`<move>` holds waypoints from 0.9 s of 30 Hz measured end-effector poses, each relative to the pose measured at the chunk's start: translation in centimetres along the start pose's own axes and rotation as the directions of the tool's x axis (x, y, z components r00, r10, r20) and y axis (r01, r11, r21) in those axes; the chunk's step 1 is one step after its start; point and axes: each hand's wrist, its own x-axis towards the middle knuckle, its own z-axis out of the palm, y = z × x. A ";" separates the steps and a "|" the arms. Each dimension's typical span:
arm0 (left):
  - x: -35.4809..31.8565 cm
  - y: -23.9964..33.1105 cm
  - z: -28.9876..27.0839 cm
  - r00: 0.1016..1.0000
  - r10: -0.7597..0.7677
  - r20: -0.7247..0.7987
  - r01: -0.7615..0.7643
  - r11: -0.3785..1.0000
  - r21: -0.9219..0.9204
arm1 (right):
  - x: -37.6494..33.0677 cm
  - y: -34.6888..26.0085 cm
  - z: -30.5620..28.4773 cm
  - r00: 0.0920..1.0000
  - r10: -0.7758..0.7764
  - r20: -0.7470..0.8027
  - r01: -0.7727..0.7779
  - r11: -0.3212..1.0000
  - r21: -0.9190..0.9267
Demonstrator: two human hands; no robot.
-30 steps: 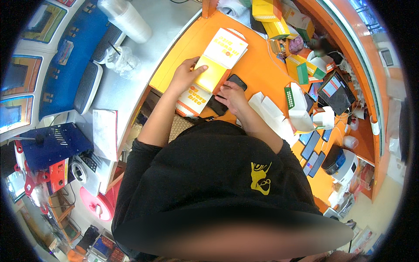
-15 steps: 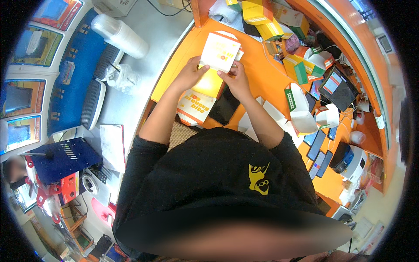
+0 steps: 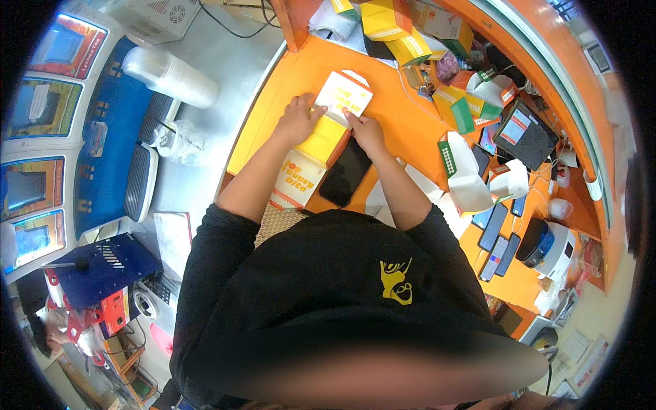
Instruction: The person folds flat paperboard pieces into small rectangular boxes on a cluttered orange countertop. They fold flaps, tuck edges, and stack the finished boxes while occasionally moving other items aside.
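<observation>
The little white and yellow box (image 3: 343, 96) looks like thin cardboard, smooth and a bit shiny. The flat boxes (image 3: 316, 156) under it are the same card. The counter (image 3: 403, 130) is smooth orange, hard and slightly glossy. The black phone (image 3: 346, 172) has a shiny glass face. The black shirt (image 3: 321, 287) is soft matt cloth. The stacked cups (image 3: 169, 76) are clear plastic.

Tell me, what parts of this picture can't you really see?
Head view only:
- Underside of the white and yellow carton: hidden, faces the orange counter.
- Fingertips of left hand and right hand: curled onto the carton.
- Black phone: top end under the right wrist.
- Lower edge: blurred band.
</observation>
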 end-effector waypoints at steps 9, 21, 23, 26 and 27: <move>-1.0 0.6 -0.1 1.000 0.012 0.009 -0.012 1.000 0.025 | -1.4 -2.2 -8.8 0.772 -0.471 -0.427 0.270 0.851 -0.451; -3.3 1.7 0.1 0.867 0.439 -0.234 -0.347 0.871 0.347 | -8.6 -0.3 -26.6 0.692 -0.585 -0.422 -0.082 0.517 -0.852; -4.2 1.7 -0.5 0.864 0.426 -0.268 -0.339 0.886 0.316 | -10.3 -1.8 -25.7 0.607 -0.656 -0.448 0.101 0.624 -0.775; -6.5 1.1 -1.5 0.945 0.266 -0.193 -0.250 0.963 0.106 | -12.4 -5.4 -24.1 0.427 -0.753 -0.501 0.400 0.654 -0.642; -7.4 0.8 -1.6 0.967 0.213 -0.138 -0.221 0.974 -0.041 | -13.0 -6.8 -23.4 0.440 -0.721 -0.535 0.488 0.693 -0.532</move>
